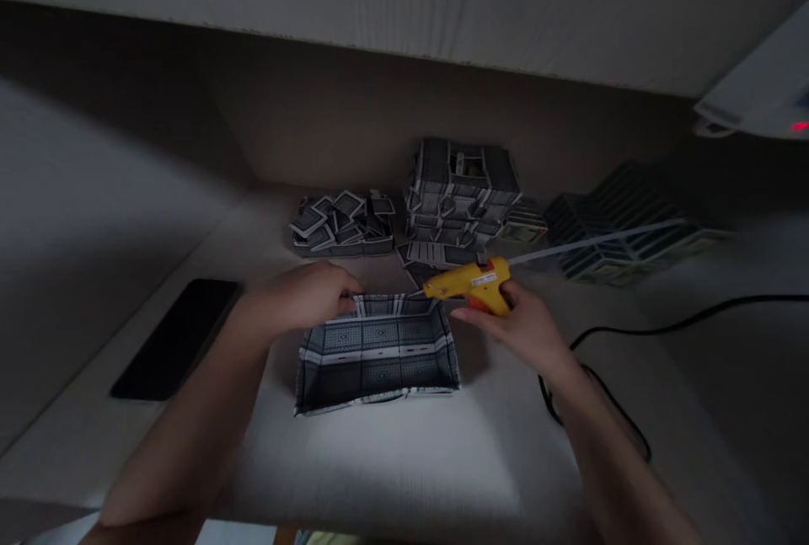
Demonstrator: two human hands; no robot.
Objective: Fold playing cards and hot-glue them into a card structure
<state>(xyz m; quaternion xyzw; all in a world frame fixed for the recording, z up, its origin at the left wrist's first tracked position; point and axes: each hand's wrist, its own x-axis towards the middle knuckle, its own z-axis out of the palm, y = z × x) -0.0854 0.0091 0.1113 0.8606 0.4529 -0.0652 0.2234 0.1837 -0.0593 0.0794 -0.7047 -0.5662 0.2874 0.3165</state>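
Note:
An open box [379, 334] made of grey patterned playing cards sits on the desk before me. My left hand [316, 299] is closed at the far left of its back rim, fingers pinched on the edge. In my right hand [522, 322] is a yellow hot glue gun [468, 280], its nozzle pointing left at the back wall of the box. A long clear glue stick [594, 240] juts from the gun's rear. Whether the nozzle touches the card is too dim to tell.
Behind stand a tray of loose cards [345, 221], a taller card structure [464, 191] and folded card strips [623, 221]. A dark phone [177, 339] lies at left, a black cable [597, 330] at right. A shelf edge [404, 48] overhangs the desk.

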